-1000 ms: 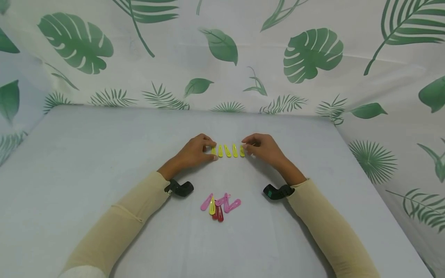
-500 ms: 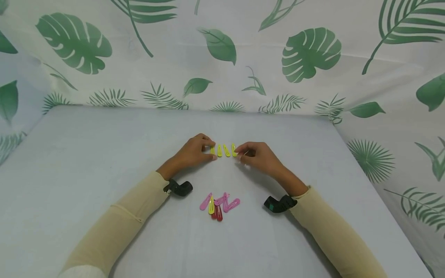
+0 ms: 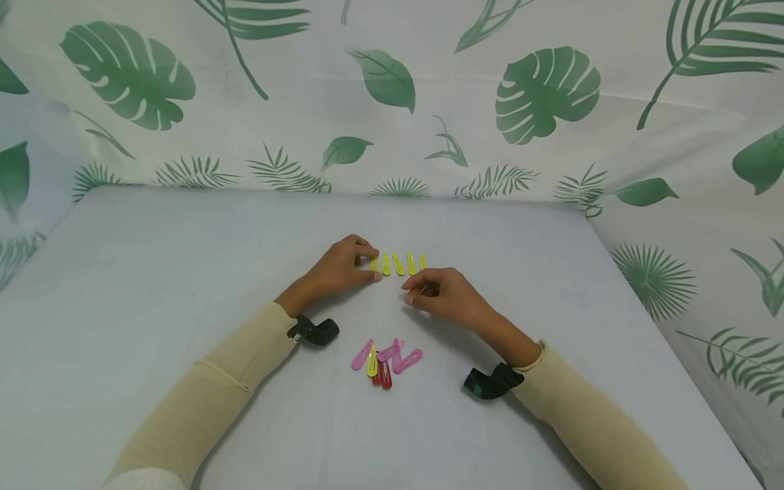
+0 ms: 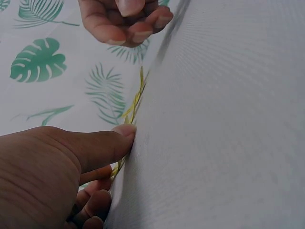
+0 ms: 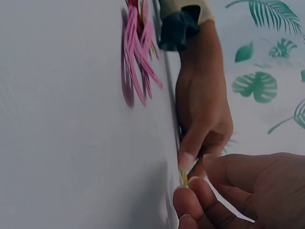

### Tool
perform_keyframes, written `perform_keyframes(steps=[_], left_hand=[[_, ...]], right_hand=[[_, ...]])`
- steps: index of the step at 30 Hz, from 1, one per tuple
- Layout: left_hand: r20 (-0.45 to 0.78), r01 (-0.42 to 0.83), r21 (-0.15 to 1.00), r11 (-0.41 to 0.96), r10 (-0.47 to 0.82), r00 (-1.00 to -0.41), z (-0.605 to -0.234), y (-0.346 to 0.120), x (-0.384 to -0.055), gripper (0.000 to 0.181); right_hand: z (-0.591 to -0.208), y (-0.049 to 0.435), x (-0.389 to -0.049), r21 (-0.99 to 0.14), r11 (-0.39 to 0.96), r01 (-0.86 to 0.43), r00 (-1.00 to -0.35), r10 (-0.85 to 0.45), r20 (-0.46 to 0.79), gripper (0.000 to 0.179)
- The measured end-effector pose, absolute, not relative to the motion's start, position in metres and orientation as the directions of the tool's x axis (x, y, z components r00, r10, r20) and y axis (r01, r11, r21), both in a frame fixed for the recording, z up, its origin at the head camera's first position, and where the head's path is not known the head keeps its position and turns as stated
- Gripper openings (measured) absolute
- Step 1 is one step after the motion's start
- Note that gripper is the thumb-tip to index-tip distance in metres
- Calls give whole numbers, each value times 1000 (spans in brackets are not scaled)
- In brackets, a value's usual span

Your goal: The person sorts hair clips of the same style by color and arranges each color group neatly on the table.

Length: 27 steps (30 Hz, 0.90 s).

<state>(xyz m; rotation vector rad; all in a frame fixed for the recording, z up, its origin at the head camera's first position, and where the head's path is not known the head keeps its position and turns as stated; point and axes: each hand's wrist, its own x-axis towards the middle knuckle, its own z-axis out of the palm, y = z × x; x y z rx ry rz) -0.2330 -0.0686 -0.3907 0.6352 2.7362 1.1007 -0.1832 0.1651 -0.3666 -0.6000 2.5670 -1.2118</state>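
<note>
Several yellow snap hair clips lie side by side in a row on the white tabletop. At the row's left end my left hand holds the leftmost clip between thumb and fingertip, one at each end of it. My right hand hovers just in front of the row's right part, fingers loosely bent, nothing in them. Behind it the rightmost clip partly shows. The left wrist view catches the row edge-on as thin yellow clips past my thumb.
Nearer my body lies a small loose pile: pink hair clips, a yellow clip and red clips, some overlapping. A leaf-printed cloth hangs behind the table. Each wrist wears a black camera.
My right hand has come off the row's right end, moving left and toward my body. The rightmost clip, covered half a second ago, shows again. The left hand stays put.
</note>
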Motion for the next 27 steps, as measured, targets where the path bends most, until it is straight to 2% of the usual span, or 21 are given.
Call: perform_keyframes(steps=[23,27], left_hand=[[44,345,682,645,434,-900,-392,-68,-234,47],[48,349,675,650,433,-900,-392,-69,-233,48]], right_hand=[[-364,135,-140,-788,506,-350,-786,-617,-47,18],[-367,132,-137,-789,506,-349,-784,-619,-51,19]])
